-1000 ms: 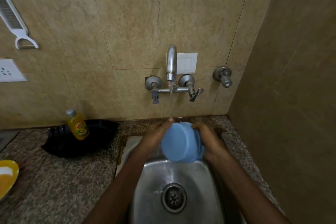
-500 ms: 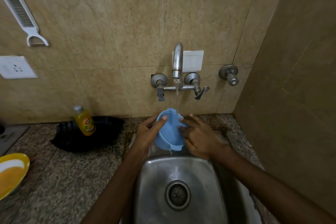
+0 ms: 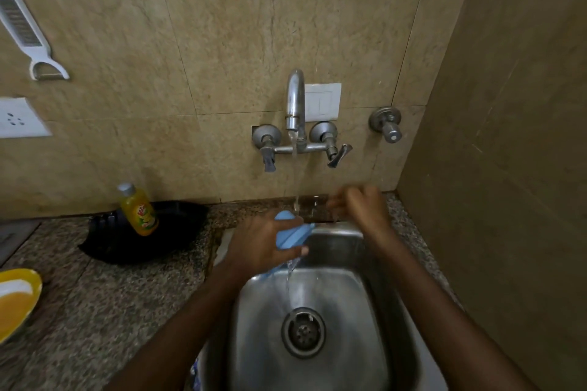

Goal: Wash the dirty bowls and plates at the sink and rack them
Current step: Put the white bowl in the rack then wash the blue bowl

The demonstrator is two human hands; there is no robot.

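L hand [image 3: 263,247] grip wrapped round blue bowl [image 3: 290,233], tilted under tap [image 3: 295,105] stream, over back-left of sink [image 3: 349,311]. R hand [image 3: 365,206] apart from bowl, near sink's back edge, blurred; grip can't tell. Yellow bottle [image 3: 139,213] at black tray [image 3: 178,225] on table [image 3: 111,295]: red logo, writing unreadable.

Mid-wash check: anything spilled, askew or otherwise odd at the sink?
Nothing stands out. Water from the tap falls on the blue bowl gripped by the left hand and runs off into the sink. The right hand, blurred, is off the bowl. The soap bottle stands on the black tray.
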